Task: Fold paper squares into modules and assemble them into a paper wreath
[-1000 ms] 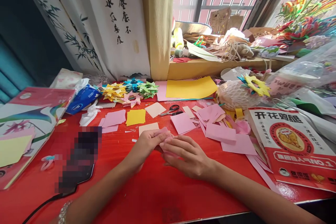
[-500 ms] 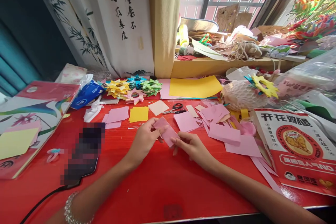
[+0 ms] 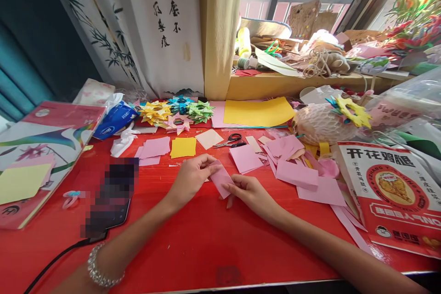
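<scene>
Near the middle of the red surface (image 3: 206,248), both hands grip one folded pink paper strip (image 3: 220,178). The left hand (image 3: 191,179) pinches its upper end between thumb and fingers, and the right hand (image 3: 250,191) pinches its lower end, fingers closed on the paper. The strip runs slantwise between them, just above or on the surface (which of the two cannot be told).

Just beyond the hands lie loose squares: a pink square (image 3: 245,158), a yellow square (image 3: 183,147) and a cream square (image 3: 209,138), with black-handled scissors (image 3: 231,140) beside the cream one. Toward the right edge a heap of pink sheets (image 3: 296,172) spreads out, touching a red printed bag (image 3: 392,193). Along the far edge sit folded paper stars (image 3: 175,112) in yellow, blue, green and pink, next to a large yellow sheet (image 3: 258,112). Near the left edge a pack of coloured paper (image 3: 41,147) lies, with a blue tissue pack (image 3: 113,121) behind it.
</scene>
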A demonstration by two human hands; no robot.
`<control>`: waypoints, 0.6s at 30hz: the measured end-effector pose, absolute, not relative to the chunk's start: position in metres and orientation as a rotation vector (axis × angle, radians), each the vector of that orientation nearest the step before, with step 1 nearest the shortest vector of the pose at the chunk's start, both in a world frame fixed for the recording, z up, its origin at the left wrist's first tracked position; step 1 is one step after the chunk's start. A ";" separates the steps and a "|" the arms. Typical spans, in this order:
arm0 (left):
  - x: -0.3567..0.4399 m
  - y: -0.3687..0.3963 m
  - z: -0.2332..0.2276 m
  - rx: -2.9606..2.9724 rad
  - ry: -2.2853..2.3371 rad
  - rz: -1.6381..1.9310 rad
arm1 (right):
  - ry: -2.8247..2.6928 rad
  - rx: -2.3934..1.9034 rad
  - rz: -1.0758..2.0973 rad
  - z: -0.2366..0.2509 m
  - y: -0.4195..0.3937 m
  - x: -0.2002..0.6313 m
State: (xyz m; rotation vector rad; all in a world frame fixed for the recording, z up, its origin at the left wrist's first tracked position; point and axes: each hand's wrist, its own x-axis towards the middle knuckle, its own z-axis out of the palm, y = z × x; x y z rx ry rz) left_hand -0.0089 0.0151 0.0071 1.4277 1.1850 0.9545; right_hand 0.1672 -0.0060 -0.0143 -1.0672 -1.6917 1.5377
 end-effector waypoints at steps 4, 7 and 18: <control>-0.007 0.015 0.006 1.394 1.160 0.906 | -1.609 -1.130 1.514 -0.016 -0.005 0.167; -0.005 0.014 0.003 1.311 1.097 0.800 | -1.613 -1.115 1.551 -0.016 -0.004 0.167; 0.009 -0.005 -0.001 1.251 1.082 0.960 | -1.529 -1.028 1.634 -0.012 -0.009 0.167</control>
